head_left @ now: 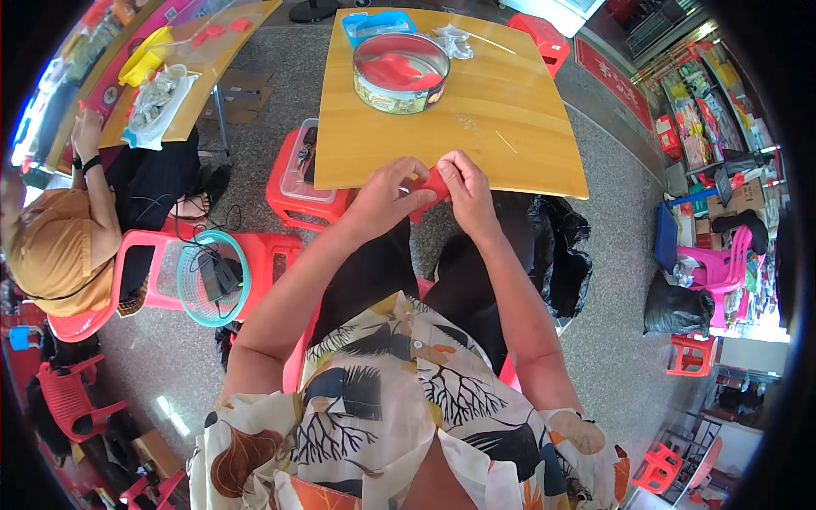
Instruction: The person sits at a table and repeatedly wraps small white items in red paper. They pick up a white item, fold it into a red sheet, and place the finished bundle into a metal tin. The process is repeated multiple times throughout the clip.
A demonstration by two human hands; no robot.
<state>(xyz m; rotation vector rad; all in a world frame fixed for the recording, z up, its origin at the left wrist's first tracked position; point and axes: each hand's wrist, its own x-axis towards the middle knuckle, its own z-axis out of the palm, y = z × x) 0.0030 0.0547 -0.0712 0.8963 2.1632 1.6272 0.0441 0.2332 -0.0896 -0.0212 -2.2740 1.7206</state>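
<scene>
A small piece of red, cloth-like material point(435, 187) is held between my two hands, just off the near edge of the wooden table point(382, 153). My left hand point(393, 189) pinches its left side between thumb and fingers. At its upper right, the fingers of my right hand point(465, 187) close on it. Farther back on the tabletop stands a round tin point(399, 100) with more red pieces inside. Two thin pale sticks lie on the table, one near the right hand point(506, 141) and one at the far side.
A blue tray point(378, 25) and a crumpled clear plastic bag point(453, 41) sit behind the tin. Left of my legs, a red stool point(289, 200) bears a clear box, and a teal basket point(240, 293) holds a dark device. Another person in orange point(64, 238) sits at the far left.
</scene>
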